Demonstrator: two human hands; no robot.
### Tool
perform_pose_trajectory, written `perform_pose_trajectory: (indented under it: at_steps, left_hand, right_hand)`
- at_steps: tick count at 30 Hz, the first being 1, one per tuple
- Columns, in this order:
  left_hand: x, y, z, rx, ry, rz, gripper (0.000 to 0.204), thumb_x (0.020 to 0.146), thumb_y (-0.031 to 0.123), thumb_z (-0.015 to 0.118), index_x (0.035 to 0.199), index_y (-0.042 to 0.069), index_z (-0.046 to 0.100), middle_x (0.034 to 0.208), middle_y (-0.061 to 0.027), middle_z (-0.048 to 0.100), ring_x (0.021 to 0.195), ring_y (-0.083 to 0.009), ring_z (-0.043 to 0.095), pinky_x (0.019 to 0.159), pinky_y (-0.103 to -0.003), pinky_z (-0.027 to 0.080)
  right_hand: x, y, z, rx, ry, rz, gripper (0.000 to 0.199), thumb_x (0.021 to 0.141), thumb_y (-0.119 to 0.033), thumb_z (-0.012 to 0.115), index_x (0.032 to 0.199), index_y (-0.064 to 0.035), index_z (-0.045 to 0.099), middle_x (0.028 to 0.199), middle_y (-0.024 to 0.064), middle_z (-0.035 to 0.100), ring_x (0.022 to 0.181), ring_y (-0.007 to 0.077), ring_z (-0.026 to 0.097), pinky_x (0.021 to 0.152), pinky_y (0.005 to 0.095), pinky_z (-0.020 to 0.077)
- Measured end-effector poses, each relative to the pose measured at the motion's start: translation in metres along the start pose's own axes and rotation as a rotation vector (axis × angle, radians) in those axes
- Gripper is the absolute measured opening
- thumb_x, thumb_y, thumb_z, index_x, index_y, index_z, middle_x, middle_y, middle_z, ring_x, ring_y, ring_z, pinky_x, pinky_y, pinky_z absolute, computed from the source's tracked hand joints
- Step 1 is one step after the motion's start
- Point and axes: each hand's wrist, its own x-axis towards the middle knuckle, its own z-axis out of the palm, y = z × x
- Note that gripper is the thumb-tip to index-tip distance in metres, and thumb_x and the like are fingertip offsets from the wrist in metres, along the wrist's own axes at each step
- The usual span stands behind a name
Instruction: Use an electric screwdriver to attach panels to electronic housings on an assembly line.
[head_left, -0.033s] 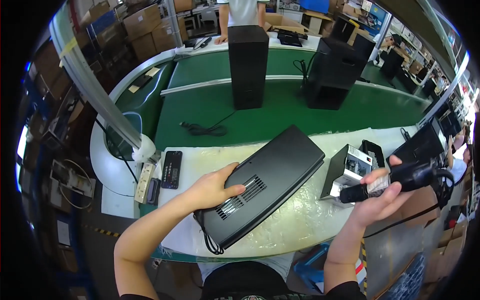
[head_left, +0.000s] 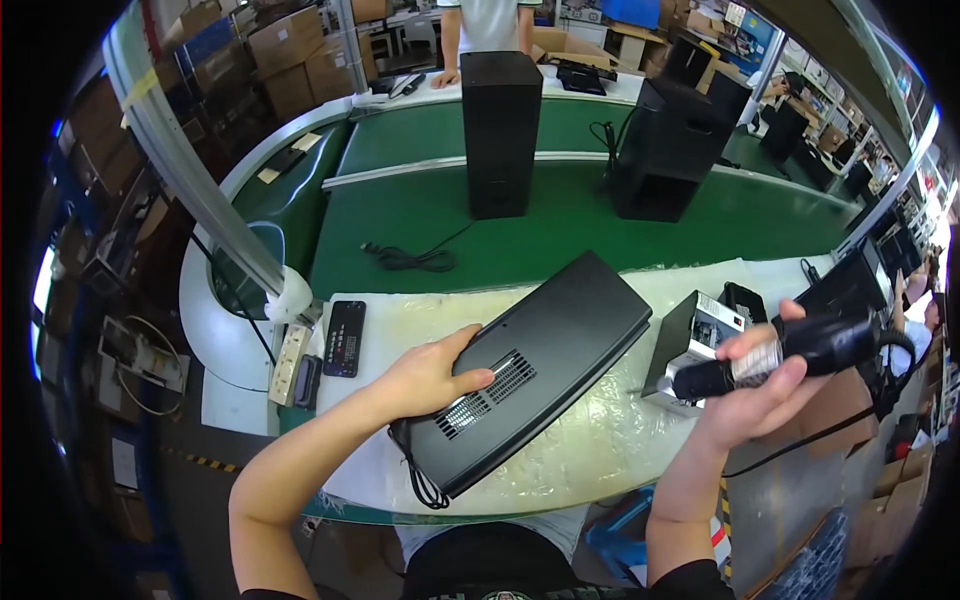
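A flat black vented case (head_left: 560,340) lies slantwise on the pale plastic-covered worktop, its slotted grille facing up and a bundled black cable (head_left: 424,480) hanging at its near left end. My left hand (head_left: 435,378) grips its far left edge, thumb resting beside the grille and fingers over the edge, their tips hidden. To the right, my right hand (head_left: 755,400) is closed round a black electric screwdriver (head_left: 825,345), raised and pointing left, clear of the case. Its cord runs off at the right.
Behind the screwdriver sits an open-topped box (head_left: 675,340) with dark sides. A black remote-like panel (head_left: 345,340) and a power strip (head_left: 289,365) lie at left. A tall black speaker-like cabinet (head_left: 500,135), another black cabinet (head_left: 665,150) and a coiled cable (head_left: 415,260) rest on the green belt.
My right hand and the electric screwdriver have shifted very slightly to the left. The left hand still grips the case.
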Motion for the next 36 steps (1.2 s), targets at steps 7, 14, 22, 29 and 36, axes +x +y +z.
perform_pose_trajectory:
  at_steps: [7, 14, 22, 29, 36]
  left_hand:
    - [-0.001, -0.004, 0.0, -0.032, 0.003, 0.01, 0.061, 0.083, 0.04, 0.063, 0.131, 0.007, 0.045, 0.107, -0.0233, 0.062, 0.1, -0.0375, 0.06, 0.087, -0.04, 0.046]
    - [-0.002, -0.008, 0.003, -0.018, 0.026, 0.008, 0.06, 0.082, 0.042, 0.063, 0.128, 0.006, 0.048, 0.105, -0.0242, 0.062, 0.098, -0.0394, 0.06, 0.085, -0.042, 0.046]
    - [-0.001, -0.016, 0.004, -0.033, 0.097, 0.08, 0.06, 0.081, 0.04, 0.063, 0.127, 0.004, 0.048, 0.104, -0.0253, 0.062, 0.098, -0.0412, 0.059, 0.085, -0.043, 0.047]
    - [0.001, -0.005, 0.0, -0.002, 0.045, 0.08, 0.064, 0.081, 0.04, 0.064, 0.127, 0.0, 0.047, 0.106, -0.0258, 0.061, 0.099, -0.042, 0.059, 0.086, -0.044, 0.047]
    - [-0.005, -0.005, 0.005, -0.037, 0.057, 0.11, 0.063, 0.081, 0.034, 0.065, 0.129, -0.001, 0.045, 0.107, -0.0276, 0.061, 0.102, -0.0404, 0.059, 0.088, -0.042, 0.046]
  right_hand:
    - [-0.019, 0.011, 0.124, 0.289, -0.264, -0.085, 0.046, 0.094, -0.025, 0.047, 0.126, 0.0, 0.025, 0.111, 0.0242, 0.053, 0.054, 0.0164, 0.057, 0.045, 0.0254, 0.0476]
    - [-0.044, 0.025, 0.152, 0.287, -0.396, -0.066, 0.051, 0.093, -0.019, 0.049, 0.131, 0.0005, 0.022, 0.109, 0.0214, 0.056, 0.055, 0.0149, 0.056, 0.048, 0.0245, 0.0463]
    - [-0.065, 0.033, 0.161, 0.297, -0.473, 0.053, 0.061, 0.092, -0.017, 0.054, 0.138, -0.0006, 0.017, 0.108, 0.0173, 0.053, 0.06, 0.0124, 0.054, 0.055, 0.0245, 0.0466]
    - [-0.064, 0.047, 0.156, 0.251, -0.504, 0.039, 0.074, 0.088, -0.011, 0.063, 0.14, 0.0093, 0.014, 0.084, 0.01, 0.061, 0.062, 0.0133, 0.058, 0.056, 0.0248, 0.0488]
    - [-0.063, 0.044, 0.155, 0.117, -0.565, -0.053, 0.074, 0.089, -0.015, 0.062, 0.141, 0.0077, 0.015, 0.085, 0.0104, 0.061, 0.067, 0.0134, 0.059, 0.062, 0.0238, 0.0488]
